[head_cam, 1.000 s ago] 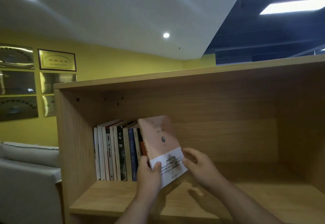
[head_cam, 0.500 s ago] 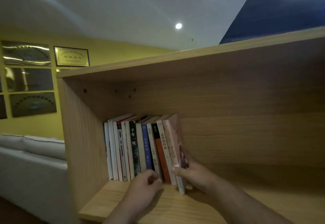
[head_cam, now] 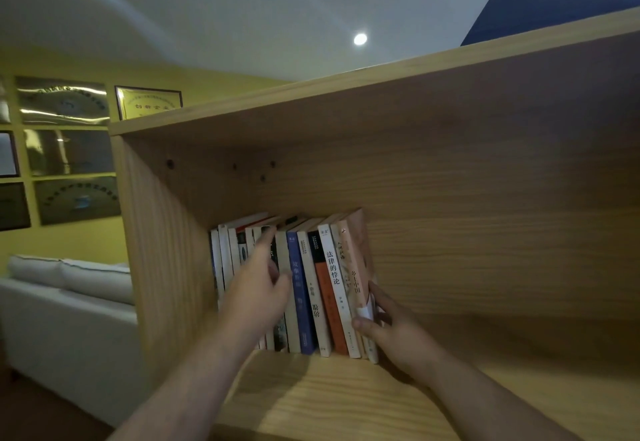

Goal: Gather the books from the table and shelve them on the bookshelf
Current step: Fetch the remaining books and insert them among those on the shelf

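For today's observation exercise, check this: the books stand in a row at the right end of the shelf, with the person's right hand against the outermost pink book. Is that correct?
One detail is wrong. The head view shows the row of books at the left end of the shelf, against its left wall. The right hand is indeed against the outermost pink book.

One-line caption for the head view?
Both hands, left and right, steady a row of books on a wooden shelf.

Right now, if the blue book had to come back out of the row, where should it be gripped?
Pinch the blue book at the top of its spine from the front. It stands upright, wedged between neighbours, so only the spine and top edge are exposed; the left hand is close by.
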{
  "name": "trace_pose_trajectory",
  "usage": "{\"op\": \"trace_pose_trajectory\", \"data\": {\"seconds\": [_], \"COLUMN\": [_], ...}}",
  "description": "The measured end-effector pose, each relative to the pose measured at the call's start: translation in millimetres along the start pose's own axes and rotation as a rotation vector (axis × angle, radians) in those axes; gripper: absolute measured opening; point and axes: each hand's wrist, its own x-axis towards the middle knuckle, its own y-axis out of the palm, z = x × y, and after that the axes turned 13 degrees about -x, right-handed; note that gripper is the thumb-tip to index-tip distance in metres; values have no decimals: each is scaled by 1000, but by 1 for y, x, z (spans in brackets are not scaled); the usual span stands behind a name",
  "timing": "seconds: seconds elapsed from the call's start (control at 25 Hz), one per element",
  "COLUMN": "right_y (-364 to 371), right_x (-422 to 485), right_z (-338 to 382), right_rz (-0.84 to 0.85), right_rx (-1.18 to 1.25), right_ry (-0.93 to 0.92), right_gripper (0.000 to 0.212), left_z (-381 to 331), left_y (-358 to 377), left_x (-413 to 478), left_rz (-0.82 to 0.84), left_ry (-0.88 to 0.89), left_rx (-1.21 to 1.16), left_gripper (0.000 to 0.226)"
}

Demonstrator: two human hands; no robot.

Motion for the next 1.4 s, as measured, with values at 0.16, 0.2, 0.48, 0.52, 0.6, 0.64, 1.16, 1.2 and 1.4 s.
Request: {"op": "trace_pose_trajectory", "data": {"seconds": [0.16, 0.2, 0.48, 0.52, 0.6, 0.64, 1.16, 1.2, 1.4], "right_y": [-2, -2, -3, -3, -3, -3, -3, -3, -4], "right_x": [-2, -4, -6, -6, -7, -7, -2, -1, -3], "right_z": [0, 1, 3, 4, 4, 4, -3, -3, -2], "right_rz": [-8, -2, -9, -11, -8, -5, -9, -14, -22], "right_rx": [-20, -18, -8, -5, -12, -17, 3, -5, -26], "right_ry": [-1, 3, 0, -7, -15, -16, -13, -18, -5], "right_gripper": [59, 55, 58, 60, 67, 69, 77, 78, 75], "left_z": [-16, -15, -8, -10, -15, -17, -70, -73, -59], "left_y": [-22, -21, -6, -4, -9, -14, -46, -44, -65], "left_x": [43, 42, 25, 24, 18, 14, 35, 40, 28], "left_rz": [211, 215, -45, -54, -66, -68, 84, 152, 144], "left_ry": [-58, -58, 97, 94, 82, 80, -189, -250, -243], "left_rx": [233, 228, 162, 135, 133, 138, 227, 259, 237], "left_gripper": [65, 64, 56, 54, 52, 50, 60, 46, 14]}}
